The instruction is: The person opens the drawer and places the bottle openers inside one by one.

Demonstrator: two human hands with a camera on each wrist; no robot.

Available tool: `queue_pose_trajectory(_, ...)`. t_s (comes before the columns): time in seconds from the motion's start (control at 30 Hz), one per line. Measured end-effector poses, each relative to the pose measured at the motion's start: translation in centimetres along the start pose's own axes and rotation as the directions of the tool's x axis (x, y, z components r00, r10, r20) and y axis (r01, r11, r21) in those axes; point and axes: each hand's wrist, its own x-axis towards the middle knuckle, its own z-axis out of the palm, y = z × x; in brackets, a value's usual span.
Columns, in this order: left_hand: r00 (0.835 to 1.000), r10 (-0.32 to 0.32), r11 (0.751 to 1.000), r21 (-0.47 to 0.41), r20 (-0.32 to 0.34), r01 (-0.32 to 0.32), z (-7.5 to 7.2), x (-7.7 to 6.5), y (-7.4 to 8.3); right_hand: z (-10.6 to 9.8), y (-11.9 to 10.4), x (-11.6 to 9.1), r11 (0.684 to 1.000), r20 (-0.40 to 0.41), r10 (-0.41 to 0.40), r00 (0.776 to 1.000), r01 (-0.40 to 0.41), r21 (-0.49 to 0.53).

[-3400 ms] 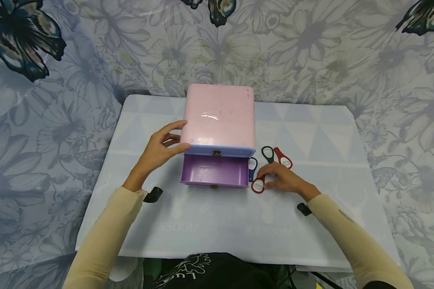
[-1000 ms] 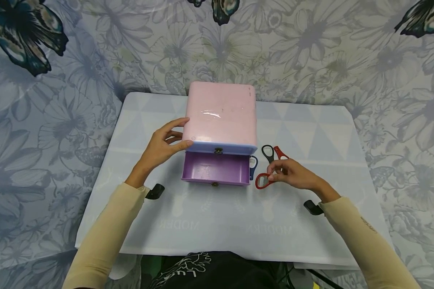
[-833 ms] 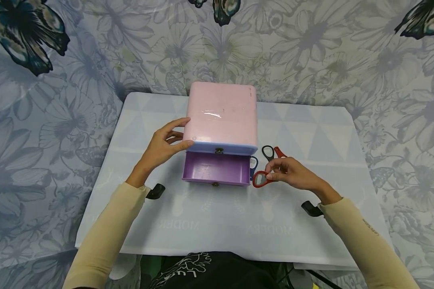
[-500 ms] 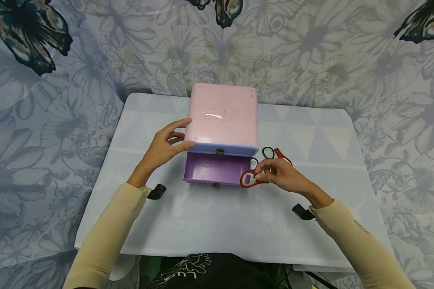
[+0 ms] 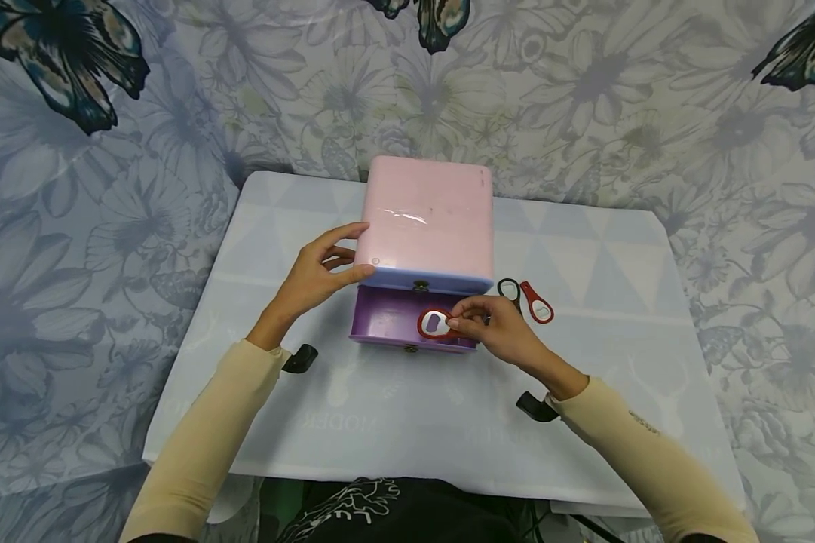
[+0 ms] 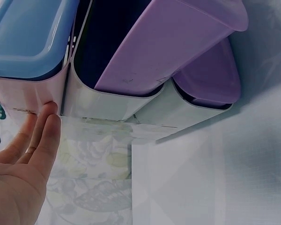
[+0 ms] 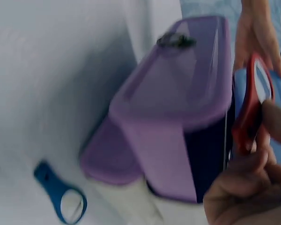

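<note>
A small drawer cabinet (image 5: 427, 211) with a pink top stands at the middle of the table, its purple middle drawer (image 5: 387, 317) pulled out. My left hand (image 5: 315, 275) rests against the cabinet's left side, thumb at the front corner; the left wrist view shows its fingers (image 6: 47, 140) straight against the pink wall. My right hand (image 5: 498, 328) pinches a red magnifying glass (image 5: 436, 323) by its handle, over the drawer's right part. In the right wrist view, the red rim (image 7: 246, 124) stands tilted beside the drawer's opening. Inside the drawer no objects show.
A black magnifying glass (image 5: 509, 289) and another red one (image 5: 540, 309) lie on the table right of the cabinet. A blue one (image 7: 56, 190) lies beside the cabinet in the right wrist view. The lower purple drawer (image 7: 110, 157) is below the open one.
My right hand has picked up the red magnifying glass from the table and carried it left over the open drawer. My left hand keeps its place on the cabinet.
</note>
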Motion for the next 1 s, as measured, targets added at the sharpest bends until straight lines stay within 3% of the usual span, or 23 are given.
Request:
queue_pose_trajectory(0.23,1.000,-0.005,1.000,0.015,0.003,0.005,0.1,0.2,-0.1,2.2,-0.6,0.9,1.000,-0.100,0.006,0.995,-0.007,-0.015)
queue_pose_trajectory(0.57,1.000,-0.006,0.999,0.044,-0.004,0.006,-0.1,0.1,0.2,4.6,-1.1,2.1,1.000,-0.173,-0.002,0.985,-0.001,-0.017)
queue_pose_trajectory(0.83,1.000,-0.001,0.999,0.044,-0.009,0.001,-0.2,0.0,-0.1,6.1,-1.8,2.9,0.998,-0.148,-0.012,0.989,0.004,-0.057)
queue_pose_trajectory(1.0,1.000,0.002,0.999,0.050,-0.013,-0.001,-0.2,0.0,-0.1,6.6,-1.9,3.8,0.996,-0.076,0.003,0.997,-0.009,-0.084)
